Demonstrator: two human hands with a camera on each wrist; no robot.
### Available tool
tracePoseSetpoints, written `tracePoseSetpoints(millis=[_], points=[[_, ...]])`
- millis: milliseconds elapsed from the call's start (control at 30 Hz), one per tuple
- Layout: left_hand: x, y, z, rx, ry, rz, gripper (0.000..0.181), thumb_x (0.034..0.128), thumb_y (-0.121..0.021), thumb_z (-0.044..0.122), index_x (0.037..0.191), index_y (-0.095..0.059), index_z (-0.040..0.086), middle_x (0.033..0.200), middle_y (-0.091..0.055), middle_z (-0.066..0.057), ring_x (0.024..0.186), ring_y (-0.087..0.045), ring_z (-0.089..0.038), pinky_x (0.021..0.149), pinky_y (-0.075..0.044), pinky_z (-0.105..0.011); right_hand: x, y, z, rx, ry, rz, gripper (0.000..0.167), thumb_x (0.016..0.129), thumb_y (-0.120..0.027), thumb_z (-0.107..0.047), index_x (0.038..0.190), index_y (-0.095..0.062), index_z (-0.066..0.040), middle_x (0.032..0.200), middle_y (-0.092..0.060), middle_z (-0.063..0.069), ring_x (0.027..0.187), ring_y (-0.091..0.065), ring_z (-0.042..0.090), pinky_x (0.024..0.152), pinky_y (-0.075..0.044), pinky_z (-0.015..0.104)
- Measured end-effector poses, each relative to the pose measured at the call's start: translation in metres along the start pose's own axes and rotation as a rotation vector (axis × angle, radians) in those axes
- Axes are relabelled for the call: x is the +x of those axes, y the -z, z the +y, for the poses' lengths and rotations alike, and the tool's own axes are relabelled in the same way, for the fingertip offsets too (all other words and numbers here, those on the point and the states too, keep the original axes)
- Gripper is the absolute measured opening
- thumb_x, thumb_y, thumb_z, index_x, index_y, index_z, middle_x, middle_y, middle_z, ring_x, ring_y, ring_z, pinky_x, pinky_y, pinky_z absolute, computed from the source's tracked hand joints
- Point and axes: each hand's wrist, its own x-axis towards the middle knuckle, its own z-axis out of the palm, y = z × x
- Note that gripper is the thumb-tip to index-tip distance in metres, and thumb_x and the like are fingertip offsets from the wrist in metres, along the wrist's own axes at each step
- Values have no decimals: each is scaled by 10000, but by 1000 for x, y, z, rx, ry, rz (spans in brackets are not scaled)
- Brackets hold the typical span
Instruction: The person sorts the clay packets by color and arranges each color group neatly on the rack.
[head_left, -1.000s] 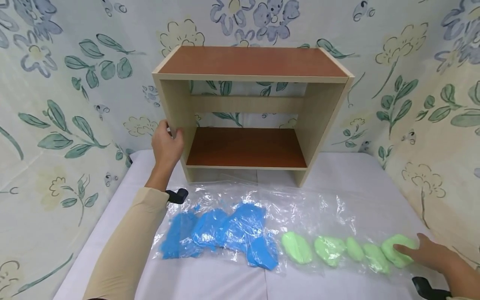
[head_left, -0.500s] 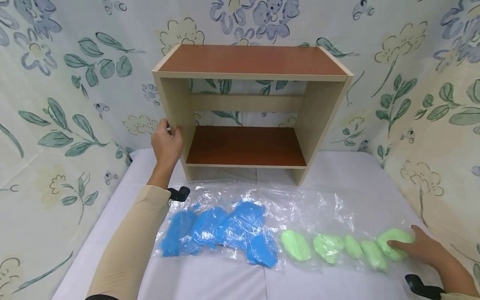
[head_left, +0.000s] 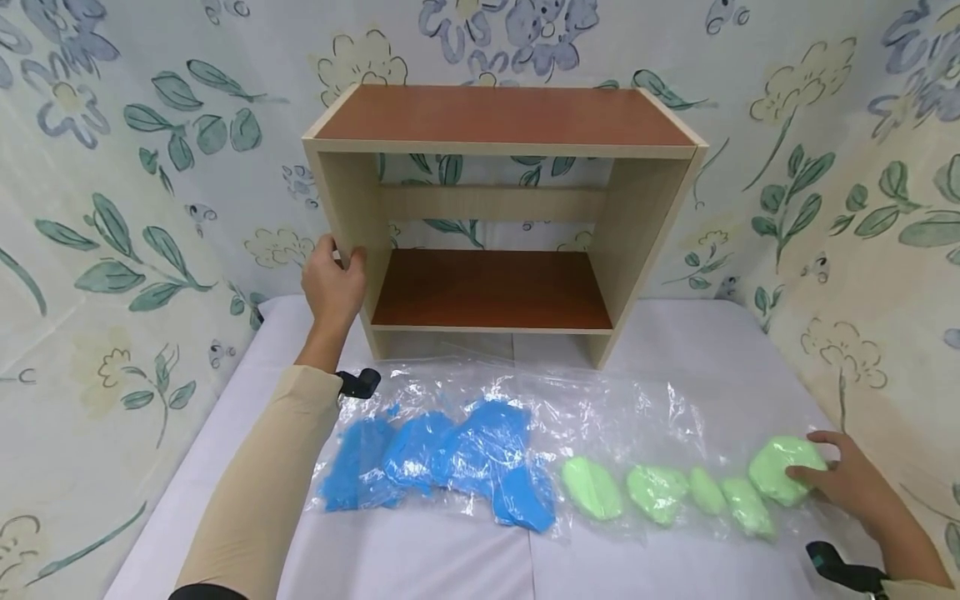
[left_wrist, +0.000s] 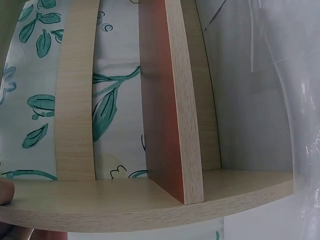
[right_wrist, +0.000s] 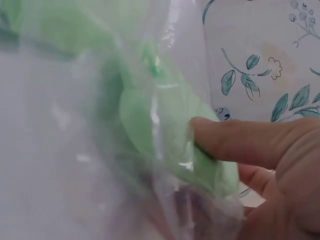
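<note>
In the head view my left hand (head_left: 332, 287) grips the front edge of the left side panel of a small two-tier wooden shelf (head_left: 491, 287). At the lower right, my right hand (head_left: 858, 483) pinches the rightmost green lump (head_left: 786, 471) through clear plastic, thumb on the near side. The right wrist view shows the thumb (right_wrist: 240, 142) pressed on that wrapped green lump (right_wrist: 160, 110), with fingers behind it. More green lumps (head_left: 657, 494) and several blue pieces (head_left: 480, 450) lie under clear plastic in front of the shelf.
A white cloth (head_left: 697, 350) covers the table, with floral sheets (head_left: 150, 233) hanging behind and at both sides. The shelf has a brown top board (head_left: 502, 117) and a pale back rail (head_left: 495, 202). Plastic film spreads along the shelf's front.
My right hand has closed its grip around the rightmost green lump and tilted it up a little, the lump shifting slightly up and left. My left hand keeps its place on the shelf.
</note>
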Motion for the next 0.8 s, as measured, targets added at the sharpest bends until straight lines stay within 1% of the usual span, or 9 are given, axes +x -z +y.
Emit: tracePoseSetpoints(millis=[133,267,333,433,500,600,700,767,800], points=[[2,1,1,3,2,3,352,967,-588,241,1247,-602,28,1242,-692,-151,962,-721,-330,777,-585,-450,3,0,-1,110,-11,35,1105,863,-725,-444,1493,-8,112,1425,-138,510,1222,-324,649,876,-488,622],[2,2,1,2,14,-2,337,961,-597,229,1231,-612,29,1237,-696,-145,981,-728,-327,780,-590,-453,6,0,-1,121,-12,74,1054,851,-740,-424,1492,-83,94,1436,-174,505,1219,-371,647,811,-538,532],[2,2,1,-3,24,-9,336,959,-600,235,1228,-614,34,1240,-695,-142,995,-728,-327,792,-594,-455,7,-1,-2,122,-5,81,1022,842,-749,-422,1483,-134,83,1468,-156,488,1244,-348,655,813,-533,532],[2,2,1,-10,32,-21,339,959,-600,243,1230,-614,41,1257,-689,-139,1028,-723,-329,821,-599,-457,7,-2,-5,121,21,74,978,850,-741,-429,1471,-176,74,1482,-147,481,1265,-320,667,843,-527,574],[2,3,0,-13,34,-28,341,958,-600,242,1234,-614,42,1269,-684,-140,1049,-720,-332,838,-600,-459,6,-2,-9,108,41,80,953,871,-716,-437,1476,-177,65,1485,-149,480,1267,-297,681,870,-489,641],[2,4,-1,-16,35,-38,342,955,-602,237,1239,-614,47,1285,-677,-138,1078,-713,-335,862,-598,-461,4,0,-16,76,91,115,900,917,-653,-464,1480,-188,61,1444,-218,498,1211,-426,652,852,-462,696],[3,5,-2,-14,35,-49,344,955,-601,243,1243,-614,55,1291,-674,-133,1094,-709,-336,879,-594,-465,1,4,-26,70,146,177,826,957,-602,-444,1483,-210,57,1410,-281,495,986,-646,523,783,-489,675],[4,5,-3,-10,36,-54,347,958,-600,253,1248,-611,63,1292,-672,-128,1102,-707,-332,888,-592,-465,-2,5,-32,81,192,221,773,973,-590,-404,1478,-233,60,1381,-326,489,805,-716,326,728,-537,601],[4,6,-3,-8,37,-56,347,958,-599,259,1246,-611,66,1291,-673,-126,1103,-707,-331,890,-591,-465,-3,6,-36,89,217,245,737,979,-591,-367,1474,-247,58,1369,-350,480,761,-715,229,697,-559,550]])
